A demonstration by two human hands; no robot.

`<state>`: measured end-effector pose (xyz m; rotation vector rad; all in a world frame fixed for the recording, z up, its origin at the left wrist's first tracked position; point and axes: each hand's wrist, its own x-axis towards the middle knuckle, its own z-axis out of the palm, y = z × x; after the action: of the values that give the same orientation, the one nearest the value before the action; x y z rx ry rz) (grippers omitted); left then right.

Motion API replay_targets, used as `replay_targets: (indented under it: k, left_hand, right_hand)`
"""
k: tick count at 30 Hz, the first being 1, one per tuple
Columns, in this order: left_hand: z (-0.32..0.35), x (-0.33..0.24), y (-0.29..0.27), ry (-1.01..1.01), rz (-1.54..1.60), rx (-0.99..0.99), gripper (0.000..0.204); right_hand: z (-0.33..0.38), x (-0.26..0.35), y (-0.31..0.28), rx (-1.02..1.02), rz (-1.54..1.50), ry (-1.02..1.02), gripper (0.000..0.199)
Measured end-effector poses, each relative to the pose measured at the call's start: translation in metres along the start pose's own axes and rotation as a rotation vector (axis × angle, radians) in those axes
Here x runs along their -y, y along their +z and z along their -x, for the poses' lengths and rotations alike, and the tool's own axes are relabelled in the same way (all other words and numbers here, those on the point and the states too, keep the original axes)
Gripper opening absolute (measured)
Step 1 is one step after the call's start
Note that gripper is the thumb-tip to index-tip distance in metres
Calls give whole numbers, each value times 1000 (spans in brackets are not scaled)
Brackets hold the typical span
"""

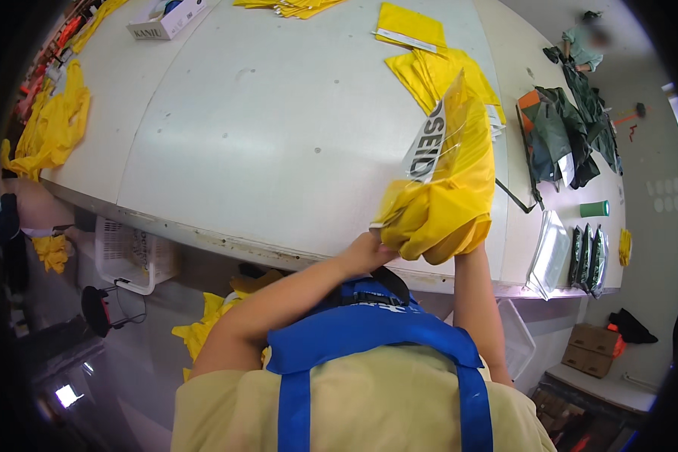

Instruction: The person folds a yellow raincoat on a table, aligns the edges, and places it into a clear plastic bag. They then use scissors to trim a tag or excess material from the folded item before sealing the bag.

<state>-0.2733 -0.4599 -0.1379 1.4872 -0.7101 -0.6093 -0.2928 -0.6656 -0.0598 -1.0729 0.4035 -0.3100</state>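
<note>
A folded yellow garment, its lower end bunched up, is held at the table's near edge. A transparent plastic bag with dark print lies around its upper left part; how far the bag covers it I cannot tell. My left hand has its fingers closed at the lower left edge of the yellow bundle. My right forearm runs up under the bundle's right side, and the yellow material hides that hand's fingers. Just beyond lies a stack of folded yellow pieces with white strips.
A pale table spreads ahead. Yellow garments lie at its left, near a white box. Dark green garments, a green roll and plastic bags are on the right. Below stands a white basket. Another person works far right.
</note>
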Motion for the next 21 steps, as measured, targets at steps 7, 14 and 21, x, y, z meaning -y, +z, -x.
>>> replay_targets:
  k: [7,14,21]
  left_hand:
    - [0,-3,-35,-377,984,217,90]
    - [11,33,-53,-623,1173,176,62]
    - [-16,-2,-81,-645,749,276,90]
  right_hand:
    - [-6,13,8,-161,1384,-112,52]
    - [-11,-57,4,59,1228,-1,57]
    - [-20,-53,1,224,1740,-340,47]
